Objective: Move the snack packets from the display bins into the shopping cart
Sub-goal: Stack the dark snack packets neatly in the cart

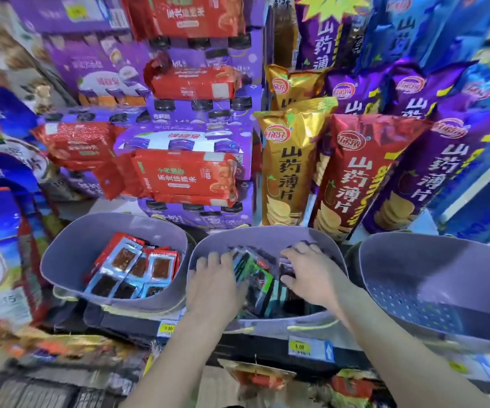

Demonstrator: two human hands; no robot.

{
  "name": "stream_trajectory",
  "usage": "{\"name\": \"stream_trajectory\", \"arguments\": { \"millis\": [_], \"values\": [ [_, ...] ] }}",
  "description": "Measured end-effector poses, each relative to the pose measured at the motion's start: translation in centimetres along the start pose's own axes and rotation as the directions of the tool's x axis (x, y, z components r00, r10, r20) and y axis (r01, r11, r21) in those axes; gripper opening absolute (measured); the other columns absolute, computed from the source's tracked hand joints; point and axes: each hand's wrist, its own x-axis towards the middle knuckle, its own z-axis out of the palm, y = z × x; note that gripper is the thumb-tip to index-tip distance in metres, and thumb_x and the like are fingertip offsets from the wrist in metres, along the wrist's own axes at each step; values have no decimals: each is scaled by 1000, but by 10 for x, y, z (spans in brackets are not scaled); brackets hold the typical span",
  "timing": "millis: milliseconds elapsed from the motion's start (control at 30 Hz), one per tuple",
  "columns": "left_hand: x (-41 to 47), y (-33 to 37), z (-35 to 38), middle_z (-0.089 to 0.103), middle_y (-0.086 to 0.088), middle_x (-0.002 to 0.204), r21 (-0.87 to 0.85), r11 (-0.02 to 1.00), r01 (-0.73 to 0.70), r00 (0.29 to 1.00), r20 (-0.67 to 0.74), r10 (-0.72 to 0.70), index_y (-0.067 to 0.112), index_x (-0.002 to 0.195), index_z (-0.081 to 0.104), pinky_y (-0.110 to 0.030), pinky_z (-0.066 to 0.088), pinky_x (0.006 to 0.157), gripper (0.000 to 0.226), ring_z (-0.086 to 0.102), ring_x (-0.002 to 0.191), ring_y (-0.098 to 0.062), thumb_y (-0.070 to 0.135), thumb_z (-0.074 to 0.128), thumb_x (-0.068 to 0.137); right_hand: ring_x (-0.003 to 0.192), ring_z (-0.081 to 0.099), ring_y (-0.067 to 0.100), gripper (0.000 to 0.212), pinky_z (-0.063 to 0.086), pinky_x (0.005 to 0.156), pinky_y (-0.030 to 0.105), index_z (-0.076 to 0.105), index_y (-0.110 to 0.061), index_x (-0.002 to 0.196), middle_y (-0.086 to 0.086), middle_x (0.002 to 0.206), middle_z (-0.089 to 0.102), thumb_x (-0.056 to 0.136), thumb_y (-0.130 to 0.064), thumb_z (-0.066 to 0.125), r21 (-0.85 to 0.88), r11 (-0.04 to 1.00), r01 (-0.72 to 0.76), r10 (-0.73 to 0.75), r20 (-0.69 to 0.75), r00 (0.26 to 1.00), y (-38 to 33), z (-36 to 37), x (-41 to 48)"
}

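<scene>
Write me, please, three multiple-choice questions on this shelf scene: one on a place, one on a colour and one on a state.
1. Which bin do the left hand and the right hand reach into? A the left; B the middle; C the right.
2. What colours are the packets in the left bin? A red and blue; B yellow and white; C all green.
3. How does the right bin look? A heaped with packets; B covered by a lid; C its perforated bottom shows bare.

Key:
1 B: both hands are down among the dark and green packets of the middle bin.
2 A: their edges are red or blue round a brown window.
3 C: the holes in its bottom show, and no packet lies on the part in view.
</scene>
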Motion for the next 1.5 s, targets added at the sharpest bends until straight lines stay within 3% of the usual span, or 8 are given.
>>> {"name": "stream_trajectory", "arguments": {
  "millis": [133,233,533,733,867,1033,1200,1500],
  "values": [
    [-38,-2,-14,40,2,159,21,998,52,992,-120,-49,24,152,37,-39,35,115,62,40,146,-26,58,49,101,131,43,33,51,45,102,43,44,-19,143,7,142,47,100,-44,54,-95,995,30,-42,-122,992,-15,-10,-29],
    [-72,-13,-21,35,5,164,-5,991,131,975,-180,-129,27,155,35,-38,34,116,62,36,149,-23,58,46,103,130,43,32,53,43,104,43,39,-18,148,7,146,45,101,-44,48,-120,990,71,-90,-162,983,-31,-15,-45],
    [-187,-78,-8,36,5,165,-66,877,476,863,-158,-480,26,155,35,-38,37,117,65,37,149,-22,63,44,103,129,45,30,52,38,104,42,41,-21,144,3,142,48,100,-48,46,-256,915,313,-359,-159,920,-120,7,-86],
    [-264,-147,21,34,4,168,-173,727,664,722,-103,-684,26,158,36,-41,35,121,64,34,152,-24,60,43,105,128,45,29,47,39,105,41,42,-22,136,2,135,48,99,-51,46,-297,812,503,-545,-74,835,-212,40,-113],
    [-320,-204,42,42,4,164,-204,611,765,612,-68,-788,25,158,40,-41,38,121,64,40,149,-23,59,46,104,133,42,29,53,38,107,41,39,-21,144,3,143,45,102,-52,46,-314,726,611,-642,6,766,-287,69,-125],
    [-389,-281,72,58,5,146,-236,433,870,445,-1,-895,28,147,49,-39,48,109,56,53,136,-23,61,48,102,134,41,30,55,37,108,42,36,-21,147,3,146,43,103,-52,45,-334,639,693,-706,104,701,-382,112,-147],
    [-442,-334,104,58,6,146,-267,282,921,318,98,-943,28,148,48,-39,50,103,61,55,133,-23,65,52,100,131,43,29,55,39,105,40,37,-22,147,2,142,44,103,-52,46,-335,544,770,-745,229,626,-450,159,-167],
    [-468,-394,165,56,0,150,-358,85,930,193,276,-942,24,154,45,-38,50,97,60,55,131,-26,57,52,103,134,42,28,54,38,109,40,37,-21,150,3,148,43,105,-50,43,-291,396,871,-739,463,490,-544,227,-145]
  ]
}}
